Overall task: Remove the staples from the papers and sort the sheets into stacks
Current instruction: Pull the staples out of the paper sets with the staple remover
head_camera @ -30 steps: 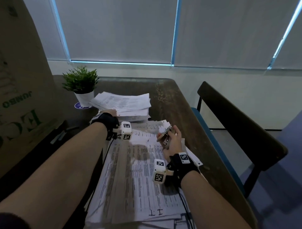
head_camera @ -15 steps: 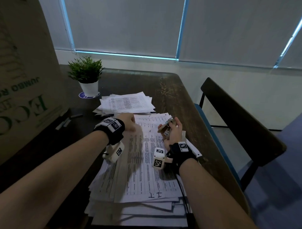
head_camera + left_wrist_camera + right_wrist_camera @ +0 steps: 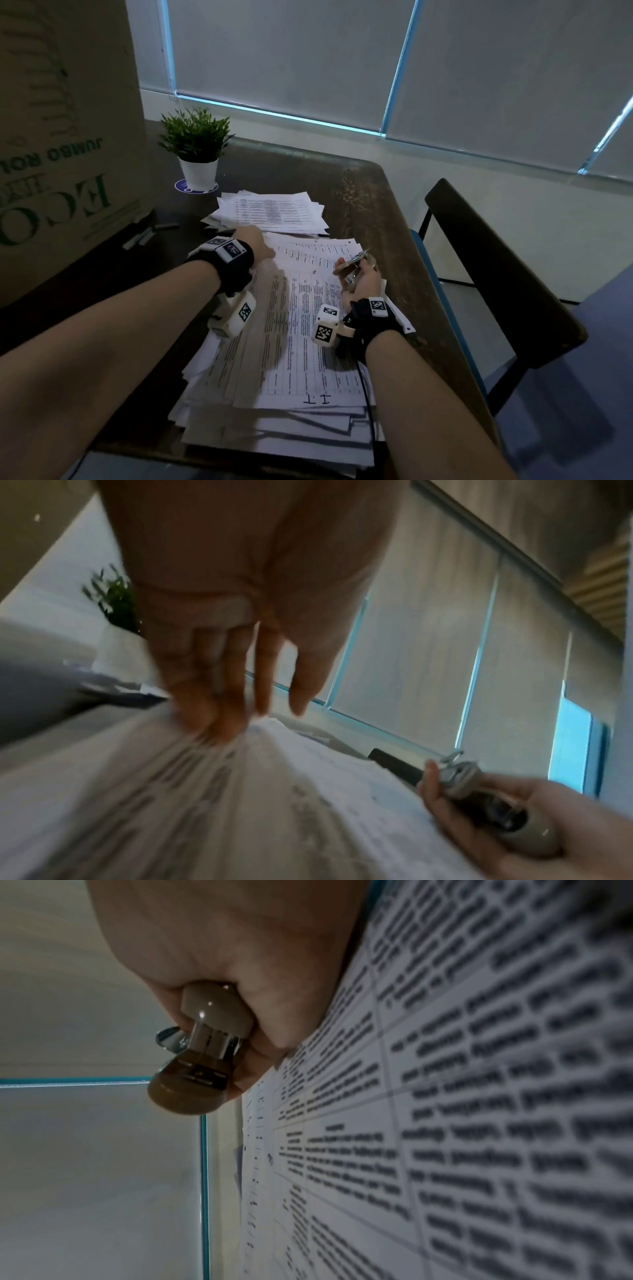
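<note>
At the centre of the head view, the left hand [image 3: 255,241] reached across the top of the big pile of printed sheets [image 3: 298,342], fingers straight and their tips pressing on the paper near its far left corner; the left wrist view was blurred there, so whether a sheet was pinched could not be told. Right of centre, the right hand [image 3: 363,284] was clenched around a beige staple remover [image 3: 352,265], its metal jaws pointing up and away from the paper, the heel of the hand resting on the pile's right side. No staple could be made out.

The pile filled the lower middle of the frame, its ragged near edges fanning out over the near edge of the dark wooden table [image 3: 370,205]. A smaller stack of sheets [image 3: 274,212] lay just beyond it, nearly touching. Bare tabletop showed beyond that stack and in a strip along the right edge. A potted plant [image 3: 197,150] stood upper left of the stack, beside a large cardboard box [image 3: 65,137] filling the left of the frame. A dark chair [image 3: 496,263] stood close along the table's right edge.
</note>
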